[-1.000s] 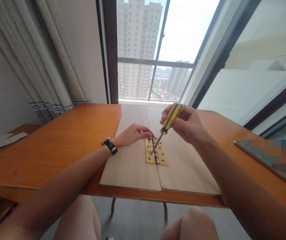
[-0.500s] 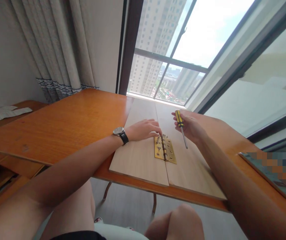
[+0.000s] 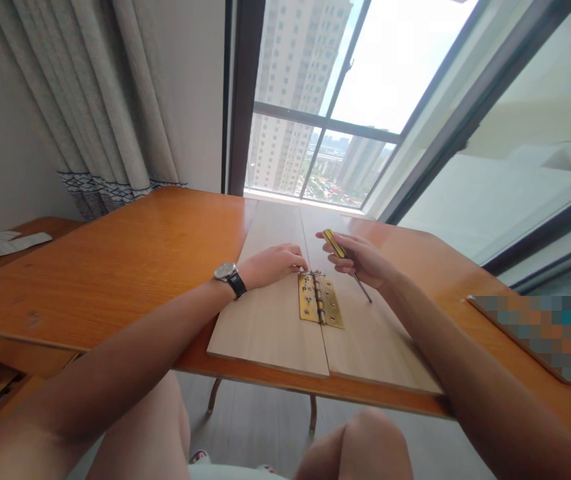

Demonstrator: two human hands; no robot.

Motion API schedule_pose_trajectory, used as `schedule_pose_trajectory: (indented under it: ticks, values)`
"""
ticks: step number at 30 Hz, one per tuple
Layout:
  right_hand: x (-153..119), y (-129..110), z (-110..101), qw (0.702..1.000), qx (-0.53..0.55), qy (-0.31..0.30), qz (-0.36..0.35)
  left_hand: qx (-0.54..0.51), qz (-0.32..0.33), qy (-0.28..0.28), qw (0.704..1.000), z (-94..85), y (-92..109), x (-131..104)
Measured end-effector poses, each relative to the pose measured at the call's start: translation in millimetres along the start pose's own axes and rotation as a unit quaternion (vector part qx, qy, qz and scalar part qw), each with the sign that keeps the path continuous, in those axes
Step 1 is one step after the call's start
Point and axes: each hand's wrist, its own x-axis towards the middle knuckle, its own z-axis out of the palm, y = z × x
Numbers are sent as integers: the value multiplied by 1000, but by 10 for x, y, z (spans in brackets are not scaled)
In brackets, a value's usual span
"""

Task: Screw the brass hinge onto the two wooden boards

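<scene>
A brass hinge [image 3: 334,312] lies unfolded across the seam between two pale wooden boards, the left board [image 3: 260,327] and the right board [image 3: 380,347]. Small screws [image 3: 309,288] are scattered over its left leaf and its far edge. My left hand [image 3: 271,265], with a watch on the wrist, rests on the left board, its fingers curled together at the screws by the hinge's far end. Whatever is between those fingertips is too small to make out. Above the right board, my right hand [image 3: 371,261] grips a yellow-and-black screwdriver [image 3: 335,244], its shaft angled down to the right.
Both boards lie on an orange-brown wooden table [image 3: 165,253]. A flat device or panel [image 3: 530,340], partly blurred out, is at the table's right side. A window [image 3: 325,127] stands behind the table and a curtain [image 3: 100,100] hangs at the left.
My right hand has turned the screwdriver, so the handle tips further left. My left fingers have drawn closer together at the screws. The whole view has shifted slightly.
</scene>
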Motion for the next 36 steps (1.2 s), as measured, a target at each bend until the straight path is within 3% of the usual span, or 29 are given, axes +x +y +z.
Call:
schedule_pose_trajectory:
  ticks: [6,12,16,20,28,36]
  values:
    - [-118,-158,96,998,-5,-63,-30,-1,-20,-4,1000,-27,36,-9]
    - [-60,-156,6,994,66,5,-91,-64,-65,21,996,-70,99,4]
    - [6,-90,-107,988,121,27,-88,-122,-143,51,981,-94,124,-13]
    - [25,-57,-117,985,146,35,-86,-216,-167,83,958,-156,210,-158]
    - [14,-88,5,979,176,15,-104,-240,-160,9,957,-223,580,-368]
    - [16,-73,42,980,167,-16,-109,-189,-146,-23,971,-215,656,-319]
